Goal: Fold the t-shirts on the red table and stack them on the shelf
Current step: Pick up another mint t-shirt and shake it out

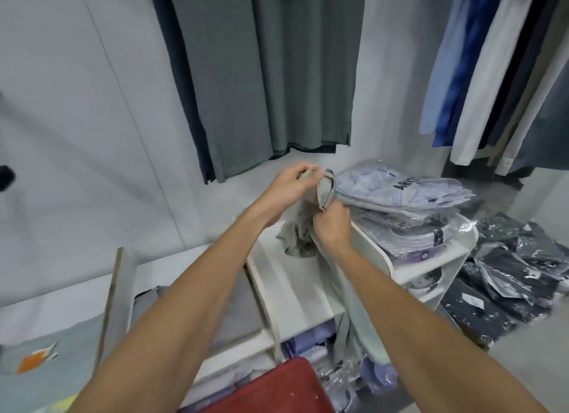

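Against the pale wall at the back, dark grey garments (277,67) hang in a wide curtain, with a second row of blue and white hanging shirts (480,74) off to the right. Below them stands a white shelf unit (292,286), its top board bare where it shows beneath the arms. On its right end lies a stack of bagged shirts (409,203); the top bag bears black letters reading "ARIS", the rest hidden by folds of plastic. More dark bagged garments (511,274) are heaped on the floor to the right. A corner of the red table (277,388) shows at the bottom edge, in front of the shelf.

The grey-green t-shirt (357,320) hangs over the shelf top and runs long and narrow: its long axis goes from the hands down and to the right, towards the camera, and its lower end drops past the shelf's front edge near the red table. A crumpled part bunches on the shelf below the hands.

The left hand (292,183) pinches the upper edge of the cloth between curled fingers and thumb. The right hand (332,225), just below it, has its fingers closed round a fold of the same shirt.
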